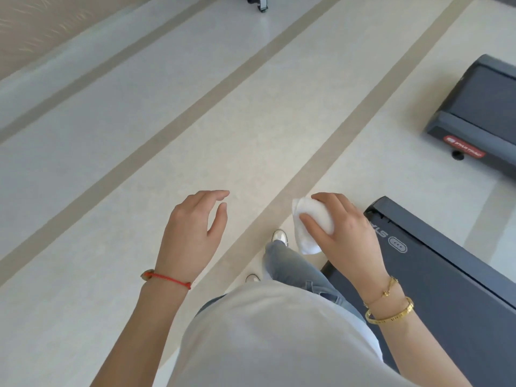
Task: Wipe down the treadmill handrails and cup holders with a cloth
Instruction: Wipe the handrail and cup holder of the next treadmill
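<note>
Beside the rear end of a dark grey treadmill (435, 277), a person stands on the pale striped floor (173, 129), looking down at both hands. Her right hand (346, 233) holds a wadded white cloth (312, 222), thumb and fingers curled round it, with a loose corner hanging below the palm. Her left hand (192, 230) is empty — fingers relaxed and slightly spread, touching nothing. A second treadmill (480, 113) sits farther off to the right, well apart from the near one.

Neither handrails nor cup holders show from this angle; only the low deck ends are in view, so I judge the wiping itself has not begun here and the step in hand is getting to the console end with the cloth ready. To do it well, she would do best to open the wad into a flat pad — the free left hand is well placed to help — so a broad clean face meets the rail rather than a lump. Then wrap the cloth round the rail and draw it along, saving a fresh fold for the cup holders.
</note>
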The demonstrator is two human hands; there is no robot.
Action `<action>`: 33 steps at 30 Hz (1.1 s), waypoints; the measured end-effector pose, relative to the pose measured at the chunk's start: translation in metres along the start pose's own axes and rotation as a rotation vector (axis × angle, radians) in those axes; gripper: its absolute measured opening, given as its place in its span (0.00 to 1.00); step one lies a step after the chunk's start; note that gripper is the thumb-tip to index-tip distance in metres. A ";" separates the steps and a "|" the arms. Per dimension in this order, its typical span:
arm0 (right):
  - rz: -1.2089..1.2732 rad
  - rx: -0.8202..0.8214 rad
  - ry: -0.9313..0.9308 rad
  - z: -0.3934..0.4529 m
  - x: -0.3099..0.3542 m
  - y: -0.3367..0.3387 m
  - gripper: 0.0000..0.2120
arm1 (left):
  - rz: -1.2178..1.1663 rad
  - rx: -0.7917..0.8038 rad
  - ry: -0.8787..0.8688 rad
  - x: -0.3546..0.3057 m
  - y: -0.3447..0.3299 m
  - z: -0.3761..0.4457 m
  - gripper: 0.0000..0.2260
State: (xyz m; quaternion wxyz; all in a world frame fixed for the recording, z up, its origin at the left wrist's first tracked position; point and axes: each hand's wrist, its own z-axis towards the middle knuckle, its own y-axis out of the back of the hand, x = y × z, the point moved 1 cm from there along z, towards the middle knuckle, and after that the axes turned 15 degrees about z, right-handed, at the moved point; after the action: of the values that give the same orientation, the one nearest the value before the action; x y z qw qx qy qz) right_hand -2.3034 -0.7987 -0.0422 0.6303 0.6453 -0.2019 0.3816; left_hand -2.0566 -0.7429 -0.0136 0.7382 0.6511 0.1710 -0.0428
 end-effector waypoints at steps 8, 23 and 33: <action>-0.005 -0.166 -0.157 0.106 -0.035 0.015 0.14 | -0.023 0.077 -0.203 -0.026 -0.036 0.157 0.10; -0.063 -0.455 -0.411 0.297 -0.140 0.144 0.12 | -0.122 0.175 -0.604 -0.214 -0.111 0.453 0.10; -0.042 -0.688 -0.635 0.373 -0.220 0.196 0.12 | -0.135 0.318 -0.883 -0.338 -0.179 0.585 0.10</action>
State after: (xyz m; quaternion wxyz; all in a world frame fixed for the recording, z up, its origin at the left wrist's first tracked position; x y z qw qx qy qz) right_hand -2.4977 -1.2326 -0.0453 0.7224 0.4875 -0.4863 0.0632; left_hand -2.3097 -1.3947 -0.0244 0.6271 0.6629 -0.1258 -0.3891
